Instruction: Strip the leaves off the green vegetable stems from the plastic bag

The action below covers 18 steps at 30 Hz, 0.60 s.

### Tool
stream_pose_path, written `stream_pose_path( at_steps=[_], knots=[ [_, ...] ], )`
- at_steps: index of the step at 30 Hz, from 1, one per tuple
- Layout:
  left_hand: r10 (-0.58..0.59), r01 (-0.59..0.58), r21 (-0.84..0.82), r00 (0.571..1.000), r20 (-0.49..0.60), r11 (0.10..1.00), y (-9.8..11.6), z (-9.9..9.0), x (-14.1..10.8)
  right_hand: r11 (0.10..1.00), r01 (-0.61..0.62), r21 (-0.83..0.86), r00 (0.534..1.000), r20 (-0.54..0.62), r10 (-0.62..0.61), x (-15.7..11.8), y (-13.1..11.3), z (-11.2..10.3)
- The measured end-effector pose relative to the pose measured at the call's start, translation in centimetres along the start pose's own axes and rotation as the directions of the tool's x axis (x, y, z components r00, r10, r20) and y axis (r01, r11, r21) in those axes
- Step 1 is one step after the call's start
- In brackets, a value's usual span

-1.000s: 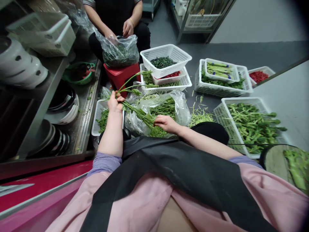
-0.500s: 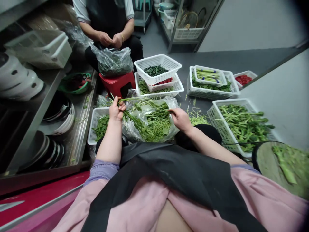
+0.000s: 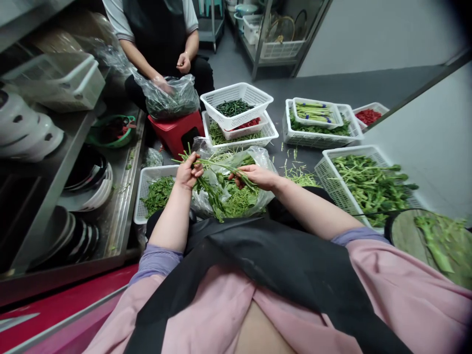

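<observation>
Above an open clear plastic bag [image 3: 263, 160] of leafy greens [image 3: 241, 199], my left hand [image 3: 189, 172] is closed round a small bunch of green stems [image 3: 212, 194]. Their cut ends poke out past the thumb, and the leafy part hangs down over the bag. My right hand [image 3: 254, 177] pinches a longer stem [image 3: 223, 166] that stretches across from the left hand. Its fingertips are partly hidden among the leaves. A white basket [image 3: 139, 199] of loose green leaves [image 3: 158, 194] stands just left of the bag.
Opposite sits a person with one hand in a plastic bag [image 3: 173, 101] on a red stool [image 3: 173, 132]. Stacked white baskets [image 3: 239, 115] stand ahead. At right are a basket of green stalks [image 3: 368, 184] and a round board [image 3: 405, 241]. Metal shelves [image 3: 125, 196] flank my left.
My right hand has moved left from the bag's edge to the greens and now pinches a stem. My left hand has shifted slightly right. The other person's hand has gone into their bag.
</observation>
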<state>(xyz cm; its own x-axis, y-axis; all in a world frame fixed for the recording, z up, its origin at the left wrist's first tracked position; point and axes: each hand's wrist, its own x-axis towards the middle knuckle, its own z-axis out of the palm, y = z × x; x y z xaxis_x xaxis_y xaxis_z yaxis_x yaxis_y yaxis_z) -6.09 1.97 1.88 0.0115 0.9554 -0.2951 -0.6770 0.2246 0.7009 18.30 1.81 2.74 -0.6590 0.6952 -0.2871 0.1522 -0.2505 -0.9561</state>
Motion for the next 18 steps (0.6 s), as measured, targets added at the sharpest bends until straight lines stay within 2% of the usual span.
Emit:
stream_pose_path(
  at_steps=[2, 6, 9, 16, 18],
  knots=[
    [0.001, -0.002, 0.067, 1.000, 0.012, 0.998, 0.0, 0.0, -0.1, 0.995, -0.042, 0.089, 0.999, -0.004, 0.043, -0.1, 0.2, 0.5],
    [0.058, -0.061, 0.165, 0.998, 0.023, 0.984, 0.4, -0.3, -0.1, 0.994, -0.107, 0.029, 0.978, -0.178, 0.111, -0.4, 1.0, 0.4],
    [0.098, -0.101, 0.189, 0.995, 0.026, 0.977, 0.6, -0.5, 0.0, 0.992, -0.124, 0.039, 0.964, -0.232, 0.129, -0.8, 1.4, 0.0],
    [0.125, -0.145, 0.185, 0.986, 0.112, 0.972, 0.7, -0.5, -0.5, 0.996, -0.060, -0.059, 0.966, -0.257, 0.043, -1.3, 2.5, -0.2],
    [0.101, -0.126, 0.184, 0.985, 0.136, 0.975, 0.5, -0.4, -0.8, 1.000, 0.001, 0.008, 0.945, -0.328, 0.001, -1.1, 2.9, -0.5]
  ],
)
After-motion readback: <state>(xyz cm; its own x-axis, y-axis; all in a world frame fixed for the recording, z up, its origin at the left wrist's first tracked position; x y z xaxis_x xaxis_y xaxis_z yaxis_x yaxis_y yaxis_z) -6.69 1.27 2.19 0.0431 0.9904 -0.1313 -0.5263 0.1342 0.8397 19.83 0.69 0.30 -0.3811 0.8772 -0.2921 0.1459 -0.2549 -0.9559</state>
